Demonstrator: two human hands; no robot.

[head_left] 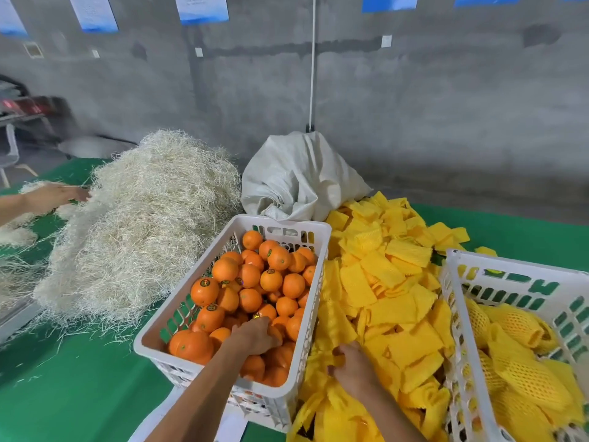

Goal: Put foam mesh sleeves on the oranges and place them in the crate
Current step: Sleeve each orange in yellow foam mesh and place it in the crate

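- The left hand [255, 334] reaches into the white basket [153, 333] of bare oranges [251, 282], its fingers curled down over one orange [275, 334] near the basket's middle; only a sliver of that fruit shows beyond the fingertips.
- More oranges lie all round those fingers, some with small dark stickers on top, heaped to the far end of the basket.
- The right hand [352, 366] is down in the pile of yellow foam mesh sleeves [392, 282], just right of the basket wall. Its fingers are bent into the sleeves and seem to pinch one at the near edge of the pile; which sleeve they hold cannot be told.
- Right of that hand stands the white crate [459, 282], holding several oranges already sleeved [516, 327] in yellow mesh.
- Beyond the sleeve pile, well past both hands, slumps a grey-white woven sack [296, 177].
- Left of the basket rises a big heap of pale straw-like packing fibre [143, 224].
- At the far left another person's hand [57, 196] touches that fibre.
- Everything rests on a green table cover [79, 393], with a grey concrete wall [414, 106] behind.
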